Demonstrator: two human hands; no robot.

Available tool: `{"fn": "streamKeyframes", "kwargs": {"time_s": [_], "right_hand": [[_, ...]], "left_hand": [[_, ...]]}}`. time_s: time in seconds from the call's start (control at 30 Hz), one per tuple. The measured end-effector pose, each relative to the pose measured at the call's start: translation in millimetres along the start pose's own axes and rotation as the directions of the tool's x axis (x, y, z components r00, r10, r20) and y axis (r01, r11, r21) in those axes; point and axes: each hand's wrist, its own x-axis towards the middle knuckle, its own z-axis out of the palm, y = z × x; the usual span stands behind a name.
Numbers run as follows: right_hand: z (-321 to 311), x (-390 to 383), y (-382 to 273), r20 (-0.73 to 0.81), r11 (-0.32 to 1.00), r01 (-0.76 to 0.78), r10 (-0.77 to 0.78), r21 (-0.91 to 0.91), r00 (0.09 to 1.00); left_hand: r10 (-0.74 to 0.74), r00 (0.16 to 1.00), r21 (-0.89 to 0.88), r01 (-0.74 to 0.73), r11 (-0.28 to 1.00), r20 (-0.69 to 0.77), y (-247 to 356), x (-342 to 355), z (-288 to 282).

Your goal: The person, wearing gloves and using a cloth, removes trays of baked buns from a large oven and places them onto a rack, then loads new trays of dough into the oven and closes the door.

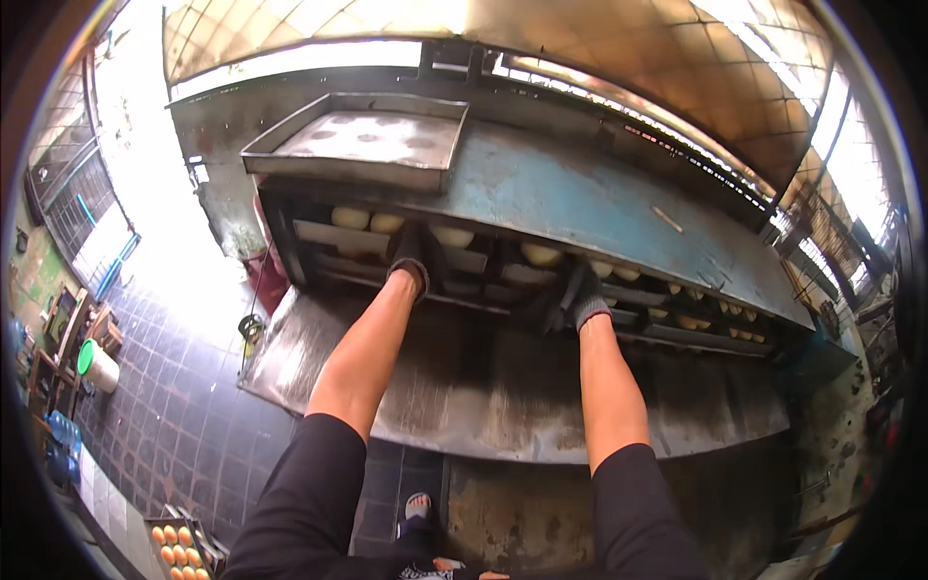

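Note:
Both my arms stretch forward to a long metal oven with a worn blue top. My left hand, in a dark knit glove, reaches into the opening beside pale round buns on trays. My right hand, gloved too with a red-edged cuff, is at the same opening, near another pale bun. Dark gloves against the shadowed inside hide the fingers of both hands, so I cannot make out their grip. Below my forearms the oven's wide metal door lies folded down. More small buns sit on shelves to the right.
An upturned-edge metal tray rests on the oven's left end. On the tiled floor at left stand a white bucket with a green lid and blue water jugs. Browned buns fill a dark tray at lower left. A sandalled foot shows below.

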Motion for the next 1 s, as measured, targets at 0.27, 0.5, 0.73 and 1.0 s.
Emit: {"fn": "streamKeyframes", "kwargs": {"time_s": [0.27, 0.5, 0.73, 1.0], "right_hand": [[37.2, -73.4, -35.9, -0.013, 0.804, -0.421, 0.469, 0.42, 0.883], [-8.4, -224.2, -83.9, -0.1, 0.835, -0.292, 0.378, 0.467, 0.92], [10.5, -476.9, -183.7, -0.128, 0.667, -0.457, 0.635, 0.588, 0.762], [8.9, -763.8, -249.0, -0.142, 0.62, -0.51, 0.706, 0.596, 0.694]], "left_hand": [[0.035, 0.999, 0.89, -0.043, 0.454, 0.03, -45.8, -29.4, -28.6], [-0.378, 0.925, -0.861, 0.154, 0.484, -0.047, -56.1, -145.5, 13.2], [-0.49, 0.871, -0.942, 0.196, 0.274, 0.039, -27.2, -422.2, 26.7], [-0.502, 0.864, -0.897, 0.25, 0.365, 0.036, -23.5, -733.1, 21.6]]}}
